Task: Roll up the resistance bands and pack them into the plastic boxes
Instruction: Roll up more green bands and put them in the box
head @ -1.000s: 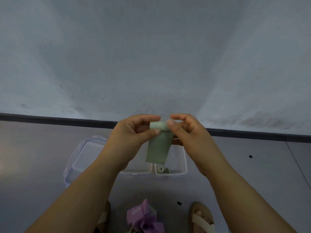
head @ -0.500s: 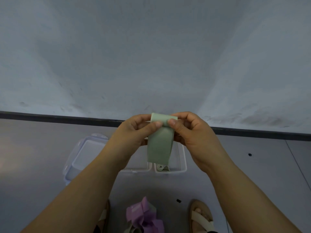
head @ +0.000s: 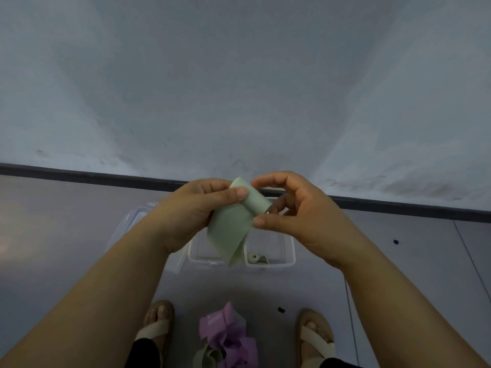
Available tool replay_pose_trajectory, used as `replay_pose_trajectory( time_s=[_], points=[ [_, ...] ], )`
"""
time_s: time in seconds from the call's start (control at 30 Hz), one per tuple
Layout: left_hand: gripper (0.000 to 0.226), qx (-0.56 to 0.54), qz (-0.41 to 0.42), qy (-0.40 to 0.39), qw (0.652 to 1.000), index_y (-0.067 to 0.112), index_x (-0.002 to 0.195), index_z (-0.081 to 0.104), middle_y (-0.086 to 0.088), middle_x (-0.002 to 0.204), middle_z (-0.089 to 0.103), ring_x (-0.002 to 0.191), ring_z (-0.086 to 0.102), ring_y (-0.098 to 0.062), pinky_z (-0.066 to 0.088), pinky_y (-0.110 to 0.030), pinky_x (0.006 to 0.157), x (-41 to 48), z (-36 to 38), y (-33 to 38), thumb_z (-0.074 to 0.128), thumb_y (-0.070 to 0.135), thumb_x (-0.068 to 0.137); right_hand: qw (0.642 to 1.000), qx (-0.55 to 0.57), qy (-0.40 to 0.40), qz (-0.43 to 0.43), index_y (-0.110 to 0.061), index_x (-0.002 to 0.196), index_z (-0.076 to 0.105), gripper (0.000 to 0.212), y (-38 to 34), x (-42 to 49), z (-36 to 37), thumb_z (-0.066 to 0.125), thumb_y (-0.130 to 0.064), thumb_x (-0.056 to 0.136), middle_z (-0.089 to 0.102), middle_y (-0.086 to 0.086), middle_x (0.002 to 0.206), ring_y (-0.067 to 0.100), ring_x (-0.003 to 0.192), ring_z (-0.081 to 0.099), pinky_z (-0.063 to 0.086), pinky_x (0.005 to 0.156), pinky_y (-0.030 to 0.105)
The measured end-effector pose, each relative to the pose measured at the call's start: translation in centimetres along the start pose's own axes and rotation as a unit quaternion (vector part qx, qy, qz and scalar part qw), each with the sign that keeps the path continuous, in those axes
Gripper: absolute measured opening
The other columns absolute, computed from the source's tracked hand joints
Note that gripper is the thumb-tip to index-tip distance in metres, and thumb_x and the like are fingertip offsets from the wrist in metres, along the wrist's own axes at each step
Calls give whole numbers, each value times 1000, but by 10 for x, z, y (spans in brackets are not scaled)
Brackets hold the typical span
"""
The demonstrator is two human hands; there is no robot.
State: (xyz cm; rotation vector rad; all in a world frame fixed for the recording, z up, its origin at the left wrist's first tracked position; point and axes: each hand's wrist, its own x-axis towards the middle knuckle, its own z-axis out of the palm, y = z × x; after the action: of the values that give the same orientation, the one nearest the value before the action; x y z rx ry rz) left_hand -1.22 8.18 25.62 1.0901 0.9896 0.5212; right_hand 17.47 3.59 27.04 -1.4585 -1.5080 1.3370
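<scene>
left hand [head: 191, 208]: thumb pinches band [head: 231, 227] roll | right hand [head: 300, 211]: fingers [head: 268, 180] curled round its other end | roll now tilted, was level | tail hangs over boxes [head: 289, 251]

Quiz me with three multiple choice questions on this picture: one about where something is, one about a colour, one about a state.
1. Where does the finished rolled band lie?
A in the right-hand clear box
B on a lid
C beside a sandal

2. What colour is the heap of bands between the feet?
A red
B mostly purple
C black

3. How is the pale green band in the hands?
A fully rolled
B flat, unrolled
C partly rolled

Answers:
1 A, it sits against that box's near wall.
2 B, purple folds fill most of the heap.
3 C, the left hand and right hand pinch the roll while a tail hangs below.
</scene>
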Motion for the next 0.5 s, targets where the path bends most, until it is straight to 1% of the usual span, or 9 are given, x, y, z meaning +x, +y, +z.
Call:
replay_pose_trajectory(
  time_s=[0.07,0.13,0.2,0.27,0.33,0.4,0.5],
  points=[
    [34,3,-21,-52,998,12,90,73,-12,88,71,77,66,-21,50,-28,67,-1,-2,2,74,38,69,998,-15,-53,-13,-39,121,50,70,-3,-3,-3,76,-35,57,57,-28,113,5,75,55,55,79,30],
    [42,-5,-32,-103,994,13,86,74,-11,86,71,77,66,-21,51,-28,67,-2,-2,2,80,45,60,996,-19,-86,-28,-43,122,48,74,-6,-5,-3,76,-35,54,56,-29,114,3,74,54,55,79,32],
    [45,-32,-37,-144,988,13,85,74,-9,85,71,77,67,-19,52,-26,67,-2,0,1,82,48,57,994,-13,-101,-41,-44,116,52,69,-8,-7,-4,77,-33,52,60,-30,101,0,70,52,53,73,28],
    [44,-56,-38,-164,984,13,84,74,-8,84,71,76,68,-18,53,-25,66,-3,1,1,83,46,56,993,-8,-110,-44,-43,113,54,67,-10,-9,-4,77,-30,52,60,-31,88,-1,67,51,50,69,23],
    [46,-67,-42,-170,982,12,83,74,-9,83,71,76,68,-19,54,-25,66,-3,2,-1,85,45,54,992,-10,-121,-42,-43,111,53,67,-11,-10,-4,79,-28,52,59,-33,81,-2,65,50,48,66,19],
    [46,-57,-46,-178,981,12,82,74,-10,83,71,76,68,-19,54,-26,67,-3,2,-2,85,46,53,990,-27,-132,-40,-43,109,53,65,-12,-11,-4,82,-21,55,56,-36,73,-2,62,49,47,63,17],
    [48,-38,-48,-186,981,14,81,75,-7,82,72,76,68,-17,54,-24,66,-4,3,-1,84,51,52,991,-35,-123,-45,-41,104,56,62,-12,-10,-4,84,-14,56,54,-37,67,-2,58,48,44,59,17]
  ],
)
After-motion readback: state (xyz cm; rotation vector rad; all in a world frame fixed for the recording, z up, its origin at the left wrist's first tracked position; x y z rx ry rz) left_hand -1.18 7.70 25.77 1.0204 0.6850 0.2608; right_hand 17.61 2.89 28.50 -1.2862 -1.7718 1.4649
